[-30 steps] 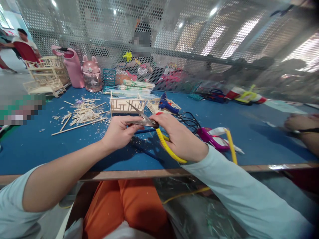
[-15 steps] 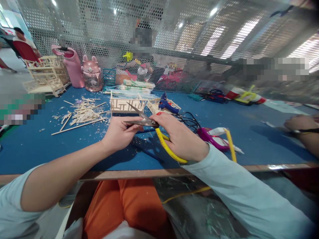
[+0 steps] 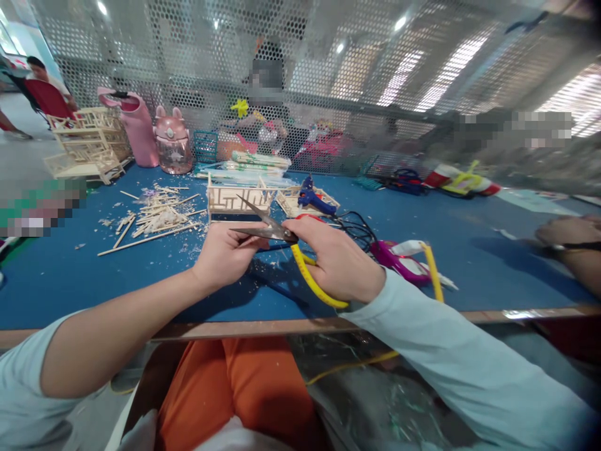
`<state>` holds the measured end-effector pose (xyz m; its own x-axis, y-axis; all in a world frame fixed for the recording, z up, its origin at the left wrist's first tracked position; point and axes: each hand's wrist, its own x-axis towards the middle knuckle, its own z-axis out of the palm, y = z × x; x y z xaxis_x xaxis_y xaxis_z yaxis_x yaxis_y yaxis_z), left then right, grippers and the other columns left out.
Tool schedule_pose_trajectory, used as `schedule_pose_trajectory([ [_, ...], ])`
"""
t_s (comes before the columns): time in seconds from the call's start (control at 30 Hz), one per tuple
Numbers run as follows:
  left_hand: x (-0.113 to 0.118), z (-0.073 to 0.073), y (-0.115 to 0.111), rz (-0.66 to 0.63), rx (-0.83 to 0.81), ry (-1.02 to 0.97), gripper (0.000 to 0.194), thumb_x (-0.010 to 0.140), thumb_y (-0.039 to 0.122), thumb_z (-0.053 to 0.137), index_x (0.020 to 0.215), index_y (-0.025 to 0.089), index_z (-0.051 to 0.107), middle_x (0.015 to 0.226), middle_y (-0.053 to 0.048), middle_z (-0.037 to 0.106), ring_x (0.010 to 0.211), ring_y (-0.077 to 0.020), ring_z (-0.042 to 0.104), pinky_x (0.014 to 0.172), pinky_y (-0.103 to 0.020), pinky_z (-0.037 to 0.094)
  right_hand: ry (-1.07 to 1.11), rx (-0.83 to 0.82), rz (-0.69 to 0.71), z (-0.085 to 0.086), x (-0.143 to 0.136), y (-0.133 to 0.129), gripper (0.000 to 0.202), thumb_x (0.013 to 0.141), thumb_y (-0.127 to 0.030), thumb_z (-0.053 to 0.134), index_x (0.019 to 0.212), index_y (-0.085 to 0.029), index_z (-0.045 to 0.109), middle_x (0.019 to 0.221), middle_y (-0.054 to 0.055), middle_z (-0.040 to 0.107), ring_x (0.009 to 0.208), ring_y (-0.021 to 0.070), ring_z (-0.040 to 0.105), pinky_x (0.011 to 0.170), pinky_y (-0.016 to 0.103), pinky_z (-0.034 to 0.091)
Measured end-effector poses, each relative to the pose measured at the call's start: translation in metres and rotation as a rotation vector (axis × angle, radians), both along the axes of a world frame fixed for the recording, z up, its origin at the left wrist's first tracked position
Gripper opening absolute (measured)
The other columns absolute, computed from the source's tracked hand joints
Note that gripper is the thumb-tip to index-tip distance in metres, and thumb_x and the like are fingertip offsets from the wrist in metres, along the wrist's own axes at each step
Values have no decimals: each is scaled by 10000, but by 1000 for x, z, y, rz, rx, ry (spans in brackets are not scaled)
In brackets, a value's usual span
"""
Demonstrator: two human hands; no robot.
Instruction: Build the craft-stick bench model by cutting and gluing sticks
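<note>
Right hand (image 3: 340,263) is gripping the yellow-handled scissors (image 3: 286,241), blades parted; left hand (image 3: 225,254) is pinching something at the blades — too small to identify. Scissors likely rigid, sharp — best held by the handles.

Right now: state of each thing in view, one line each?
scissors: blades open, yellow handles gripped
right hand: closed around the scissor handles
left hand: fingers pinched at the lower blade; what it holds is too small to tell
glue gun: lying on table
wooden sticks: scattered, loose

Scissors (image 3: 270,227) w/ shiny metal blades, yellow plastic handles, matt blue table (image 3: 469,250), wood sticks (image 3: 154,216)
</note>
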<state>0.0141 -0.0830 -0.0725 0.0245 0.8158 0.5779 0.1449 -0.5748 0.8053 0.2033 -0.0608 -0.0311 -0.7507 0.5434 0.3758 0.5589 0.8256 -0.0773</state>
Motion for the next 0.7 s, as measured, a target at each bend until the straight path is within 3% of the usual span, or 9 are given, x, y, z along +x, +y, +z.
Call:
schedule_pose_trajectory([
  [0.17,0,0,0,23,34,49,192,725,131,552,693,166,738,716,-29,735,681,-162,666,666,-256,525,-28,18,-34,-3,3,2,416,722,-193,508,1136,-153,531,1046,135,640,971,269,594,814,372,483],
  [0.3,-1,4,-1,36,4,118,209,765,205,560,650,160,728,667,-23,720,642,-158,648,622,-237,498,27,-39,-21,-10,1,2,356,764,-168,465,1110,-154,546,1075,121,657,976,238,619,807,324,478],
  [0.4,-2,6,1,3,-81,120,206,776,269,577,708,155,734,640,-15,704,608,-149,623,585,-227,476,96,-56,-79,-15,3,-2,305,784,-174,451,1072,-166,551,974,94,682,825,200,644,707,285,479],
  [0.53,-5,4,7,48,-157,111,254,798,352,573,816,155,732,586,-2,644,563,-122,548,556,-221,438,157,-92,-394,-21,29,-12,379,717,-262,568,1078,-174,490,628,-4,616,478,155,548,474,250,408],
  [0.6,-7,3,10,78,-167,120,266,820,337,542,886,155,723,591,6,611,553,-108,509,537,-210,410,108,-116,-572,-24,48,-14,377,687,-332,614,1010,-184,486,552,-23,570,434,170,530,420,254,367],
  [0.7,-8,3,12,94,-246,177,289,846,248,463,987,155,697,643,10,588,518,-86,449,487,-194,356,-48,-146,-800,-29,66,-13,208,726,-292,570,895,-187,513,564,11,589,475,192,569,446,262,366],
])
